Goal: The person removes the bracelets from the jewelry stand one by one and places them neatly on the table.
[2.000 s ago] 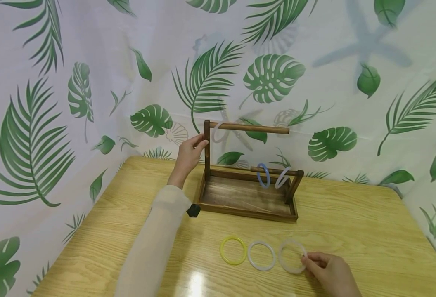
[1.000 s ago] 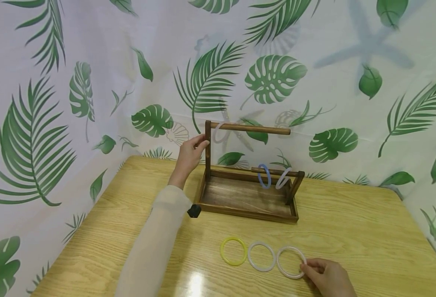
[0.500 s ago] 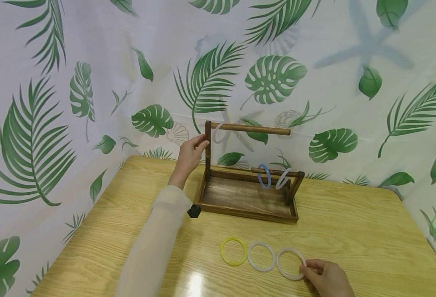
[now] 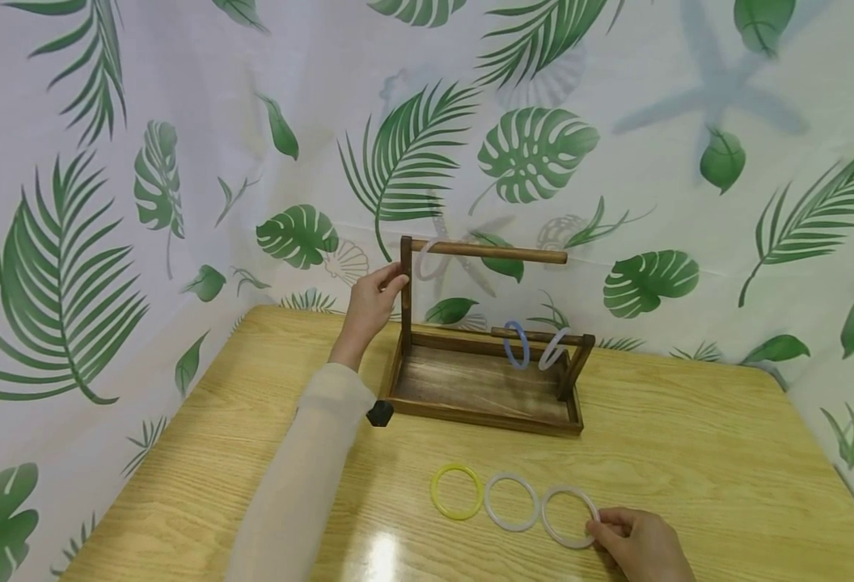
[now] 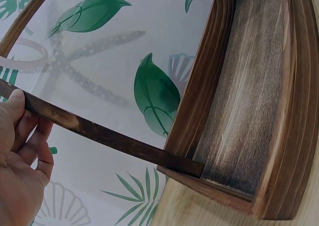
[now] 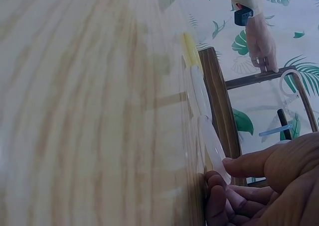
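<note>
In the head view, my left hand (image 4: 370,311) pinches the tall post (image 4: 406,315) of a dark wooden bangle stand (image 4: 485,415). The left wrist view shows its thumb against one side of that post and fingers behind. At lower right, my right hand (image 4: 645,543) pinches the right edge of a clear whitish bangle (image 4: 568,488) lying on the table. Left of it, a second whitish bangle (image 4: 514,529) and a yellow bangle (image 4: 458,517) lie in a row. A pale bangle hangs on the stand's upper bar (image 4: 500,250); a blue bangle (image 4: 525,347) and another pale bangle (image 4: 547,356) hang on the lower bar.
The stand's shallow tray stands on a wood-grain table (image 4: 689,453) near its back edge. Behind it hangs a white cloth (image 4: 660,194) printed with green leaves. Both bars have a free end. A small black device (image 4: 379,413) sits at my left wrist.
The clear bangle, slightly raised and blurred two seconds ago, has come down flat on the table, a little nearer to me, with my right hand still pinching it. My left hand stays at the post.
</note>
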The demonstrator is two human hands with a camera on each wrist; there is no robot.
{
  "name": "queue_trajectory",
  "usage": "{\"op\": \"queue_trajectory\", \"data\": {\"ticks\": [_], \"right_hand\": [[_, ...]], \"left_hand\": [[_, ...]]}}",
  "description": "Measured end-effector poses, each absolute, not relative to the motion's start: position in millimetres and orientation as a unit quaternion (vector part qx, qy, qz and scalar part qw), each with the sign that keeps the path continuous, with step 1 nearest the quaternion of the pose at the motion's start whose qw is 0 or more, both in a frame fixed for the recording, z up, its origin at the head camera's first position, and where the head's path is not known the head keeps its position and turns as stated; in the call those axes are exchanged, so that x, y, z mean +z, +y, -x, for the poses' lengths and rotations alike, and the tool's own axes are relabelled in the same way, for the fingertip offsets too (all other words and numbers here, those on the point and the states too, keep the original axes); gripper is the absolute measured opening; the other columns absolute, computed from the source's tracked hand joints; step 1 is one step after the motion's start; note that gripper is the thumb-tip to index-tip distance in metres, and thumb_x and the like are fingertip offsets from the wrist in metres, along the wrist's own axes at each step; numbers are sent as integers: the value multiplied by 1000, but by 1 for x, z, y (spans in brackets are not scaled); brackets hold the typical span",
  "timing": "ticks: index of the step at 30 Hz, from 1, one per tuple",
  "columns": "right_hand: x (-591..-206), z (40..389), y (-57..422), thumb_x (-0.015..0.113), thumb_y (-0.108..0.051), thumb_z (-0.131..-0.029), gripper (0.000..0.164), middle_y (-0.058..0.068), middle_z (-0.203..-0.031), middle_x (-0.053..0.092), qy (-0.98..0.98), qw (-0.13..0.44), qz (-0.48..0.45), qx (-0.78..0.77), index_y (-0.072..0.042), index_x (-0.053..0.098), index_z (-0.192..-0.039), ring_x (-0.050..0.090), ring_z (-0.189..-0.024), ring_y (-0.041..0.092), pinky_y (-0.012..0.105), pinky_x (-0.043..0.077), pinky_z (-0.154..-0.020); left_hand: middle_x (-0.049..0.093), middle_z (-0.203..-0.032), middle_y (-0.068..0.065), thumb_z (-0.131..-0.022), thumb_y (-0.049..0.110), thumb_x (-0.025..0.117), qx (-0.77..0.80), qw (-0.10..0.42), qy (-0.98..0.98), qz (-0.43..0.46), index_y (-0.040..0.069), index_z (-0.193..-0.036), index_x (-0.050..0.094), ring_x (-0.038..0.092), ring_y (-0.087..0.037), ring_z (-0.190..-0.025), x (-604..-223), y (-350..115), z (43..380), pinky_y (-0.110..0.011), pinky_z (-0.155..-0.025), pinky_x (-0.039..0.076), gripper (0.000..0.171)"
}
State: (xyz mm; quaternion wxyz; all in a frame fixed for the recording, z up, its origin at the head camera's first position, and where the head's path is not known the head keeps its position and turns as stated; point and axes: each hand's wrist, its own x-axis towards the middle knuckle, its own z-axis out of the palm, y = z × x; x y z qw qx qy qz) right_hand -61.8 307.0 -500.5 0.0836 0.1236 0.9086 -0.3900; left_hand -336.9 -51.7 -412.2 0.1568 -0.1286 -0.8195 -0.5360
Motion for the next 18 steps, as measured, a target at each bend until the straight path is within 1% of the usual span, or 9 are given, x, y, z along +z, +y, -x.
{"op": "queue_trajectory", "data": {"ticks": [4, 7, 9, 11, 14, 16, 18], "right_hand": [[-501, 61, 308, 73, -14, -96, 31, -1, -74, 71, 912, 83, -117, -385, 15, 71, -108, 65, -63, 15, 26, 54, -57], [-501, 61, 310, 74, -14, -95, 32, -1, -74, 71, 910, 84, -117, -389, 15, 71, -109, 66, -64, 16, 28, 56, -59], [-500, 61, 310, 74, -14, -95, 31, -1, -75, 71, 911, 84, -119, -385, 14, 71, -109, 67, -67, 16, 32, 58, -65], [-500, 60, 312, 75, -17, -95, 34, 0, -77, 72, 915, 82, -112, -379, 14, 71, -109, 68, -70, 17, 38, 60, -71], [-500, 60, 313, 76, -20, -94, 37, 0, -78, 73, 917, 80, -109, -374, 13, 72, -109, 69, -73, 18, 45, 60, -77], [-499, 60, 313, 76, -21, -94, 37, 0, -78, 73, 915, 80, -112, -378, 13, 72, -109, 70, -72, 19, 45, 60, -77], [-498, 60, 312, 76, -20, -95, 37, -1, -78, 73, 915, 76, -117, -379, 13, 72, -110, 69, -71, 18, 42, 60, -75]], "left_hand": [[69, -129, -18, -106, 20, 63, -538, 157, -818, 127, -2, -136, 66, 65, -31, -117, -412, -52, 337, -44, -100, 51, 38], [69, -129, -19, -106, 20, 63, -538, 157, -818, 127, -2, -137, 65, 65, -32, -118, -412, -52, 337, -44, -100, 51, 38], [69, -130, -19, -106, 20, 62, -537, 158, -819, 128, -2, -137, 65, 65, -32, -118, -411, -52, 337, -44, -101, 51, 38], [69, -130, -19, -106, 20, 62, -537, 157, -819, 127, -2, -137, 65, 65, -32, -119, -411, -52, 336, -44, -101, 51, 38], [69, -130, -19, -106, 20, 62, -537, 157, -819, 128, -2, -137, 65, 65, -32, -118, -410, -52, 336, -44, -101, 51, 38], [69, -129, -19, -106, 20, 62, -535, 156, -820, 129, -2, -137, 65, 65, -32, -117, -410, -52, 335, -44, -100, 51, 38], [69, -129, -19, -106, 20, 62, -535, 154, -820, 130, -2, -137, 65, 65, -32, -116, -411, -52, 335, -45, -100, 51, 38]]}}
